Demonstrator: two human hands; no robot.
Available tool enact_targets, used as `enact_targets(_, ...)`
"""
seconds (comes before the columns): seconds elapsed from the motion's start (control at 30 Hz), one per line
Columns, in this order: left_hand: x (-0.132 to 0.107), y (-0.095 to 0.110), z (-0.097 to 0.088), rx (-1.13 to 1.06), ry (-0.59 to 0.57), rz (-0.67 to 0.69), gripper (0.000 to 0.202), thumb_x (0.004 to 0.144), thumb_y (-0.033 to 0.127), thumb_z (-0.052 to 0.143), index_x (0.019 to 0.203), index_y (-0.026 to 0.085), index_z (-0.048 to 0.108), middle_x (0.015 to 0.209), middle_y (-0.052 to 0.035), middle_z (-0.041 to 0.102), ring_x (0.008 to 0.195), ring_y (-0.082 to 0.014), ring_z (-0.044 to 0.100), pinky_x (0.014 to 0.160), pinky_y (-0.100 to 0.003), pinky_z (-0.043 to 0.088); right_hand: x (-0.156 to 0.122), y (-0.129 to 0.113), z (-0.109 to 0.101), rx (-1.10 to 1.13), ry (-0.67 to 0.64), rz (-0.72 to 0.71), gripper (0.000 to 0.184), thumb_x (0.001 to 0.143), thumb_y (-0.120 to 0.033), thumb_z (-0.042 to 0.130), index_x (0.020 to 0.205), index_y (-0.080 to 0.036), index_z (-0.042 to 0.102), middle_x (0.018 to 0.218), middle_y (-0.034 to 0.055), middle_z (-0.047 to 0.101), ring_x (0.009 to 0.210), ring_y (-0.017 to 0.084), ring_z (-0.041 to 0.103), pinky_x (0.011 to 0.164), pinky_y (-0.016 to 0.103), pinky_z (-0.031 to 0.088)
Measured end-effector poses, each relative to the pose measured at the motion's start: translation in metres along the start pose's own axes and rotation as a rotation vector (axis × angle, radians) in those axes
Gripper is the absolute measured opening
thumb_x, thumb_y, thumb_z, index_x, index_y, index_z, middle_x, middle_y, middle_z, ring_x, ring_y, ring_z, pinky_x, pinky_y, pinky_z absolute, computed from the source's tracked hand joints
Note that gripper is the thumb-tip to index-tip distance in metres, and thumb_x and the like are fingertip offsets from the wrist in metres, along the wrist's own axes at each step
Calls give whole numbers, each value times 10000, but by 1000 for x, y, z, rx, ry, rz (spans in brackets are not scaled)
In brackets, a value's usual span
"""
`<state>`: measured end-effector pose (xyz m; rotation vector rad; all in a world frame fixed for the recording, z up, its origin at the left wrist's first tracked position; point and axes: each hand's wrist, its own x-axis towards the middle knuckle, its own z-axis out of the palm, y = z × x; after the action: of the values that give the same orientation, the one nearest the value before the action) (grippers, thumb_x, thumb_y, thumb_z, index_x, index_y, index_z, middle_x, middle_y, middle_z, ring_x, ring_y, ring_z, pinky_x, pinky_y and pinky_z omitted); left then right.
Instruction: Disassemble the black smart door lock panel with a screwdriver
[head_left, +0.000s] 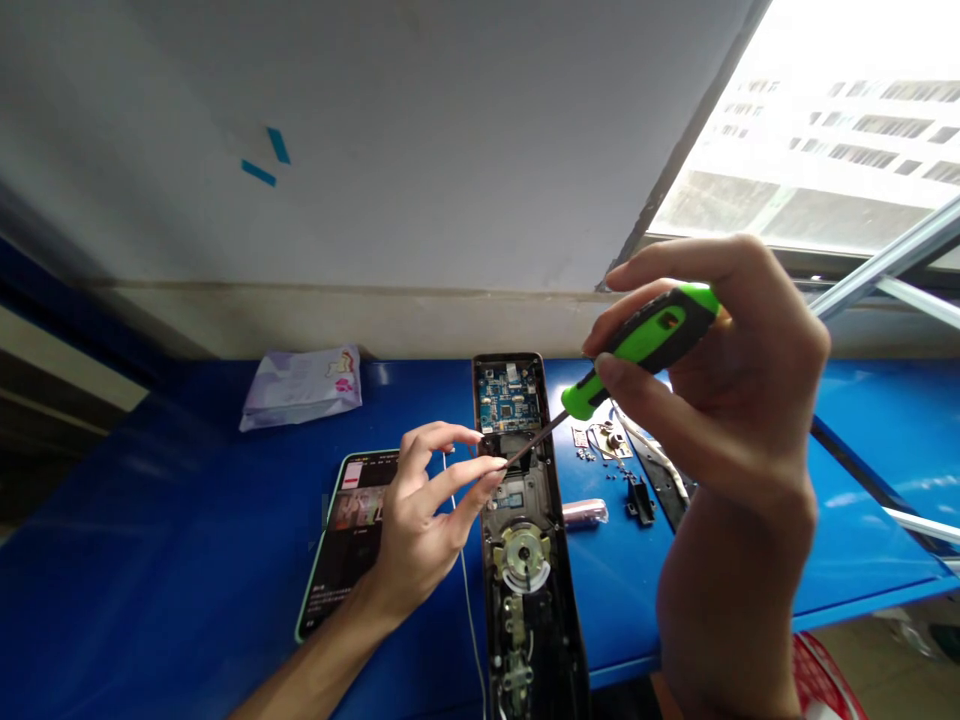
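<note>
My right hand [720, 390] grips a green and black screwdriver [646, 340] by its handle. The shaft slants down to the left, over an opened long, narrow device housing [559, 560]. At the shaft's tip, the thumb and index finger of my left hand [435, 500] are pinched together. Whatever is between them is too small to make out. Inside the housing, a blue circuit board [510, 400] sits at the far end, above a dark recess. A round metal-coloured part [525, 553] lies nearer to me. A thin white cable [466, 590] runs along the housing's left side.
Left of the housing lies a phone [337, 540] with its screen lit; behind it is a purple-white packet [304, 388]. On the right are tiny screws [619, 470], a small circuit board [611, 440], a black bracket [640, 500] and a wrapped cylinder [585, 513]. A wall closes off the blue table [187, 560].
</note>
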<state>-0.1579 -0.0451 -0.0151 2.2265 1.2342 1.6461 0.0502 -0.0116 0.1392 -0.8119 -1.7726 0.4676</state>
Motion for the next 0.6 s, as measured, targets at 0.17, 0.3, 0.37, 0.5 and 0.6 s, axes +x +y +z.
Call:
enact_targets(0.17, 1, 3, 2, 7, -17, -27, 129, 944, 114, 721, 994, 233, 729, 1088, -47, 669, 1059, -210, 601, 908, -379, 548, 2, -5, 2, -71, 4, 14, 275, 801, -234, 754, 1031, -335, 640, 948, 36, 720, 799, 282, 711, 667, 461, 586)
enact_targets(0.3, 0, 4, 3, 14, -23, -33, 147, 948, 135, 722, 1049, 242, 735, 1094, -50, 667, 1066, -215, 600, 920, -390, 551, 3, -7, 1, -136, -26, 12, 294, 821, -267, 730, 1083, -353, 628, 972, 46, 722, 811, 298, 711, 690, 483, 594)
enact_targets(0.37, 0, 5, 3, 21, -31, -38, 136, 949, 180, 735, 1069, 242, 737, 1109, -53, 666, 1068, -220, 598, 923, -399, 553, 3, -6, 0, -160, -34, 14, 319, 821, -272, 727, 1109, -363, 625, 976, 45, 725, 815, 301, 708, 702, 488, 595)
enact_targets(0.5, -2, 4, 4, 30, -42, -40, 179, 937, 264, 766, 1112, 244, 739, 1147, -60, 647, 1084, -230, 600, 916, -410, 560, 4, -8, 0, -146, -72, 8, 313, 814, -240, 718, 1090, -347, 617, 903, 28, 722, 769, 277, 693, 672, 453, 586)
enact_targets(0.6, -3, 4, 5, 28, -28, -32, 151, 933, 201, 763, 1074, 253, 741, 1146, -53, 638, 1080, -222, 606, 903, -403, 561, 5, -8, 1, -110, -119, -15, 295, 810, -204, 709, 1053, -328, 597, 854, 9, 710, 745, 252, 687, 615, 412, 572)
